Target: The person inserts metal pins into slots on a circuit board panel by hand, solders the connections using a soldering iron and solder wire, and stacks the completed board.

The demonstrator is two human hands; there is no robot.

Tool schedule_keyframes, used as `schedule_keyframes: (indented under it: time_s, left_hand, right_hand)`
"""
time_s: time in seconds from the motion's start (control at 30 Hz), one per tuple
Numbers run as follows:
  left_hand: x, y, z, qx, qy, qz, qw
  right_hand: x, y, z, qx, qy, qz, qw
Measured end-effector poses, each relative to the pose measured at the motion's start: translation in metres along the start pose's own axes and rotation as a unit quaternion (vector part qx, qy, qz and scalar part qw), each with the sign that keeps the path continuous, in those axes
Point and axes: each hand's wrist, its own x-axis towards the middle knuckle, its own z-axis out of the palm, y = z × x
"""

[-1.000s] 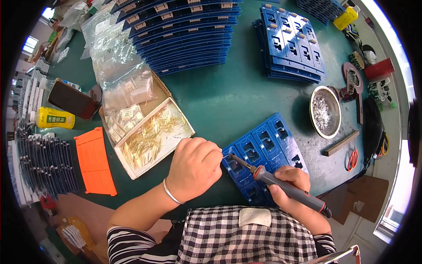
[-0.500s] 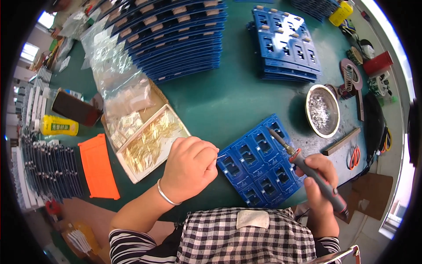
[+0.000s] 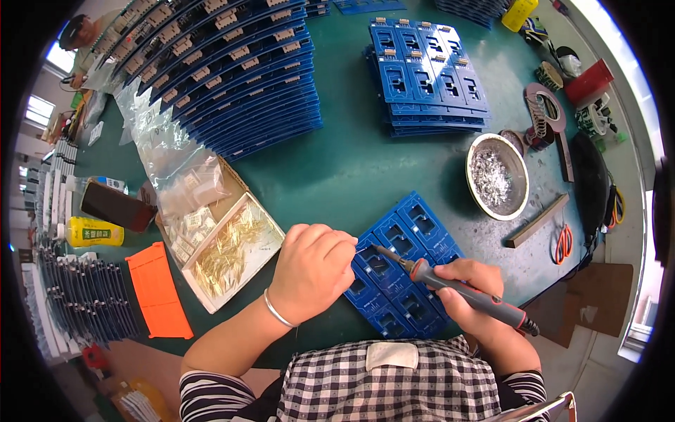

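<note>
My right hand (image 3: 470, 287) is closed round the dark grey grip of a soldering iron (image 3: 485, 301). Its metal tip slants up and left over a blue circuit board panel (image 3: 415, 260), close to my left fingers. My left hand (image 3: 313, 271) is pinched at the panel's left edge, with a thin metal pin (image 3: 362, 250) just showing past the fingertips. The panel lies tilted on the green bench and has several cut-out sections. Left of my left hand is a white cardboard tray (image 3: 271, 246) holding many thin gold-coloured pins (image 3: 228, 260).
Tall stacks of blue boards (image 3: 232, 77) stand at the back left, with a lower stack (image 3: 429, 77) at the back right. A bowl of metal scraps (image 3: 492, 179), a bar (image 3: 538, 221) and scissors (image 3: 562, 243) lie right. An orange bin (image 3: 158, 292), phone (image 3: 116, 204) and yellow bottle (image 3: 95, 232) are left.
My right hand has brought the soldering iron left and lower, so its tip moves from the panel's far side to beside my left fingertips. My left hand stays pinched by the panel.
</note>
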Motion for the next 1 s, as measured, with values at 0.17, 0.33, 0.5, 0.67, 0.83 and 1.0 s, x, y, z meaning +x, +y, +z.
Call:
schedule_keyframes:
  time_s: [0.17, 0.33, 0.5, 0.67, 0.83, 1.0]
  left_hand:
    - [-0.001, -0.003, 0.002, -0.008, -0.026, 0.002, 1.000]
    - [-0.003, -0.003, 0.004, -0.003, -0.027, 0.010, 1.000]
    - [0.000, -0.002, 0.006, 0.000, -0.028, 0.014, 1.000]
    - [0.008, -0.002, -0.012, 0.010, 0.027, -0.027, 0.999]
    - [0.028, 0.001, -0.019, -0.006, 0.056, -0.061, 0.997]
    - [0.042, 0.005, 0.001, 0.009, 0.027, -0.002, 1.000]
  right_hand:
    - [0.003, 0.002, 0.006, 0.000, -0.002, 0.004, 1.000]
    - [0.003, 0.003, 0.004, -0.018, -0.040, -0.015, 0.999]
    - [0.002, 0.002, 0.005, -0.034, -0.032, -0.018, 0.999]
    - [0.002, 0.002, -0.004, -0.003, -0.027, -0.009, 1.000]
    - [0.003, -0.001, -0.030, 0.033, 0.067, 0.041, 0.996]
    - [0.009, 0.002, -0.035, 0.003, 0.049, 0.027, 0.998]
